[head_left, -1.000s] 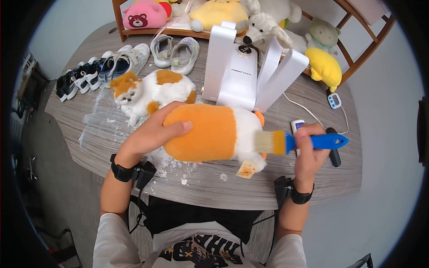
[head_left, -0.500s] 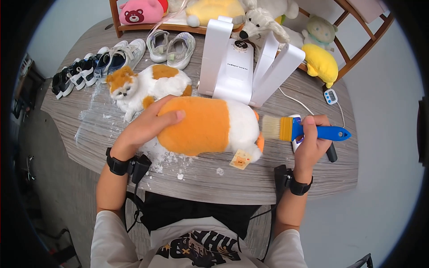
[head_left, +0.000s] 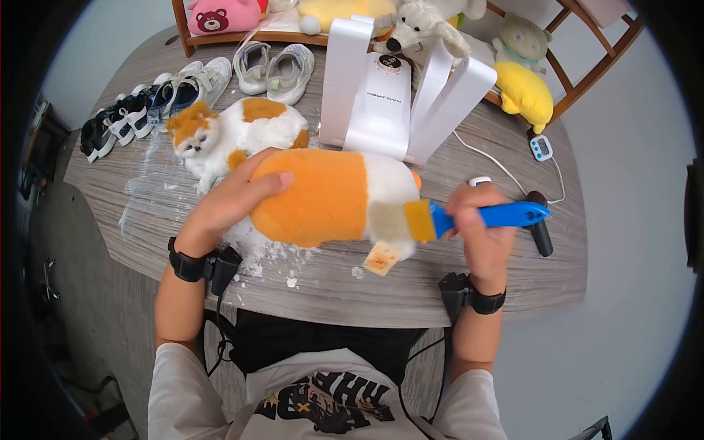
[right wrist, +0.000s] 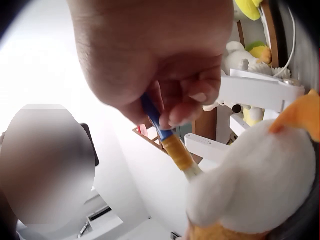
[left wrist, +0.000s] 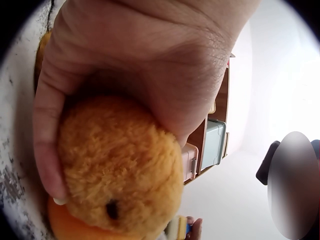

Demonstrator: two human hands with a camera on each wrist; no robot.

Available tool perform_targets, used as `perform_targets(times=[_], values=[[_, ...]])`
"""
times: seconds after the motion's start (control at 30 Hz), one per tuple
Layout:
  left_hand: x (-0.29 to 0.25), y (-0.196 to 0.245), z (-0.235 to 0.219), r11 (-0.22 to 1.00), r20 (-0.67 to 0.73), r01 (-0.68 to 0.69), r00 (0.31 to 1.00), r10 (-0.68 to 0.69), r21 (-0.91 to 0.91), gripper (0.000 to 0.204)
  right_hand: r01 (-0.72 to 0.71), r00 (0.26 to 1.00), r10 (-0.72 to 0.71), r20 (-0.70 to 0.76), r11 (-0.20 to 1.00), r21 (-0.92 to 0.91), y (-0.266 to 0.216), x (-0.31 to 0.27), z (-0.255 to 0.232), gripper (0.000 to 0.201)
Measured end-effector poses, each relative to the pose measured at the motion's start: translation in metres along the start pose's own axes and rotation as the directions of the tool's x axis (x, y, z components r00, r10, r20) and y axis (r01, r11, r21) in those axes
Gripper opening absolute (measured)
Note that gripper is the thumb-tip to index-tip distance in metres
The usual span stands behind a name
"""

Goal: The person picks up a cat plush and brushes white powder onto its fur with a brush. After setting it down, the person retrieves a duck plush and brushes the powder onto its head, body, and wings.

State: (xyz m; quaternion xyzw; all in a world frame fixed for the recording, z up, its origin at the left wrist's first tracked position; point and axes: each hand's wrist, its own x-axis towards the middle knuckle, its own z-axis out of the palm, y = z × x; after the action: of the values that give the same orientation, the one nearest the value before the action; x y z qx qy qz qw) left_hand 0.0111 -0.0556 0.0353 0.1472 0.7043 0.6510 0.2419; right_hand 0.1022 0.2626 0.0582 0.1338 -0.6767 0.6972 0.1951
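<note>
My left hand [head_left: 229, 202] grips one end of an orange and white plush toy [head_left: 312, 194], thumb on top. In the left wrist view its fingers wrap around the toy's fuzzy orange end [left wrist: 125, 155], where a dark spot shows. The toy lies on its side with a paper tag [head_left: 382, 259] hanging near its white end. A paintbrush with a blue handle [head_left: 517, 215] and yellow band is held in my right hand [head_left: 480, 235]. Its pale bristles [head_left: 387, 221] lie over the toy's white part. The right wrist view shows the bristle tip at the white plush [right wrist: 255, 185].
White powder [head_left: 257, 253] is scattered on the wood-grain table [head_left: 352, 301]. A plush cat [head_left: 238, 132] and several shoes [head_left: 198, 84] sit at the left. Behind the toy stands a white device with upright arms [head_left: 385, 103]. A timer [head_left: 540, 147] and its cable lie at the right.
The brush went right, off the toy's white end, half a second ago, and is now back left over the white part. My left hand keeps its hold on the toy.
</note>
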Motion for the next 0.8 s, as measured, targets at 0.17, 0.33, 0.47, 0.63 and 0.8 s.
perform_targets(times=[0.17,0.33,0.47,0.63,0.8], values=[[-0.001,-0.001,0.001,0.999,-0.008,-0.027,1.0,0.028,0.017,0.048,0.006,0.994,-0.014,0.112,0.998,0.068,0.005,0.001,-0.01,0.016],[0.001,-0.003,-0.001,1.0,0.02,-0.007,1.0,0.007,-0.001,0.048,0.029,0.989,-0.009,0.149,0.991,-0.134,-0.005,0.002,-0.003,0.017],[0.001,-0.002,0.001,0.999,0.022,-0.033,0.999,0.033,0.019,0.048,0.036,0.994,-0.048,0.099,0.991,0.126,0.006,-0.003,-0.013,0.018],[-0.003,0.001,0.002,0.999,0.009,-0.017,1.0,0.017,0.034,0.05,0.194,0.974,-0.185,0.131,0.98,-0.054,0.0,0.006,0.0,0.019],[-0.001,-0.005,-0.012,0.985,0.205,0.153,0.97,-0.134,-0.08,0.061,0.209,0.974,-0.19,0.125,0.965,-0.156,0.009,0.004,0.006,0.012]])
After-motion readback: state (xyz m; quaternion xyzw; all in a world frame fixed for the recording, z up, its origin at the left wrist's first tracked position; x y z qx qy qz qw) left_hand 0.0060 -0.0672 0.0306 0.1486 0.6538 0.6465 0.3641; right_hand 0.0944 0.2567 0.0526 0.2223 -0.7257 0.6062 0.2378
